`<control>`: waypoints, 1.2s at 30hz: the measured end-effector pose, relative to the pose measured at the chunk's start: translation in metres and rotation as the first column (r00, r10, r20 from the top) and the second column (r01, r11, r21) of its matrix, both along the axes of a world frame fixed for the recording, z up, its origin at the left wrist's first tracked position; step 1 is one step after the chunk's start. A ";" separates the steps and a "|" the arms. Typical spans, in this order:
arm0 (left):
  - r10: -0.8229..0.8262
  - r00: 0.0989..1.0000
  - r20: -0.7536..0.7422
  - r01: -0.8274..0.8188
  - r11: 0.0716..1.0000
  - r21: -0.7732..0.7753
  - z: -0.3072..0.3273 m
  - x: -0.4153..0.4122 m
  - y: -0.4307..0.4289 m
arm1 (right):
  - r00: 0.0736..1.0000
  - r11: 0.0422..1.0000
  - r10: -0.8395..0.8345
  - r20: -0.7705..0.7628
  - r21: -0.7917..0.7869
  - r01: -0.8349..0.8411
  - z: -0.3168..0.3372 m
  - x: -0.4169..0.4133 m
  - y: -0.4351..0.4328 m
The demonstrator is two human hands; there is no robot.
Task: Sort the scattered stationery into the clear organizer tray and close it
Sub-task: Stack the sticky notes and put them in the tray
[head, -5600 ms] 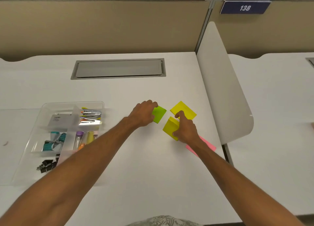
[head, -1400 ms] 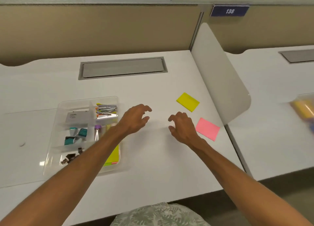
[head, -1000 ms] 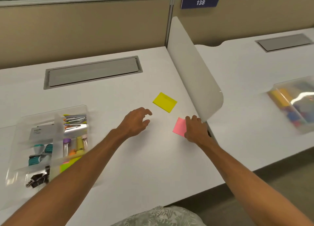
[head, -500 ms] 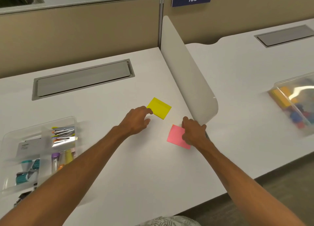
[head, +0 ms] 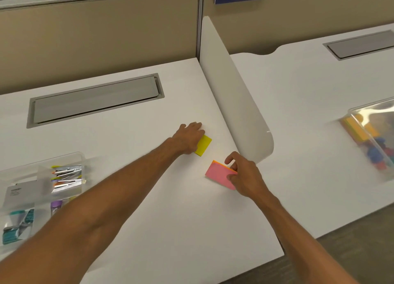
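- Both hands have moved onto the pads since the earlier frame: the left hand (head: 188, 137), which only touched a corner then, now covers the left half of the yellow pad (head: 204, 145), and the right hand (head: 243, 177) has shifted to the right end of the pink pad (head: 218, 173).
- We count two hands and two loose pads, one pad under each hand, both on the white table (head: 170, 230).
- Left hand: its fingers curl over the yellow pad's far edge; the thumb is hidden.
- Right hand: forefinger on the far edge and thumb on the near edge pinch the pink pad, which shows an orange strip along its far edge.
- The two pads lie near each other, not touching, just beside the one white divider (head: 234, 104).
- We see two clear trays: the organizer tray (head: 82, 156) at the left edge, well apart from the pads, and a second clear box (head: 362, 111) on the neighbouring table.
- In the organizer tray we make out two silvery packs (head: 67, 178), one white card (head: 16, 193), teal pieces (head: 12, 232) and one purple cap (head: 56, 204); the left forearm hides the rest.
- Two grey hatches (head: 96, 98) are set into the tables, one in each.
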State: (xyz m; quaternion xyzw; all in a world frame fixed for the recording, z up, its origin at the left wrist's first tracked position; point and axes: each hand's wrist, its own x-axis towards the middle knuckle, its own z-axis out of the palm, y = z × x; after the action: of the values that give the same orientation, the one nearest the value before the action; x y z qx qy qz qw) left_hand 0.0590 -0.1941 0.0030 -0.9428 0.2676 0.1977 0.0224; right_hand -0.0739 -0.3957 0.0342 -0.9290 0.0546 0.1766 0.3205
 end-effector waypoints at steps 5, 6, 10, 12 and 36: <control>0.097 0.995 0.020 -0.095 0.993 -0.074 0.000 -0.005 0.004 | 1.000 1.000 -0.005 0.018 0.019 0.004 0.003 0.000 -0.002; 0.115 0.993 0.030 -0.113 0.990 -0.084 0.002 -0.007 0.005 | 1.000 1.000 -0.005 0.019 0.018 0.004 0.004 0.000 -0.001; 0.174 0.983 0.063 -0.167 0.981 -0.103 0.011 -0.020 0.017 | 1.000 1.000 -0.011 0.027 0.029 0.010 0.010 0.000 0.008; 0.260 0.966 0.018 -0.251 0.948 -0.193 0.015 -0.028 0.028 | 0.999 0.998 -0.014 0.033 0.058 0.012 0.014 -0.001 0.015; 0.742 0.611 -0.277 -0.772 0.479 -0.419 0.080 -0.247 0.323 | 0.914 0.899 0.356 0.194 0.195 -0.391 0.040 -0.042 0.239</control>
State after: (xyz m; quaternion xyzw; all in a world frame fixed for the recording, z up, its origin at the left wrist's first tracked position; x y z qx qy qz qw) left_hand -0.1885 0.1285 0.0828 -0.9281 -0.1334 0.1377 -0.3192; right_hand -0.1160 -0.1563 0.0741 -0.8896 -0.1707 0.1678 0.3889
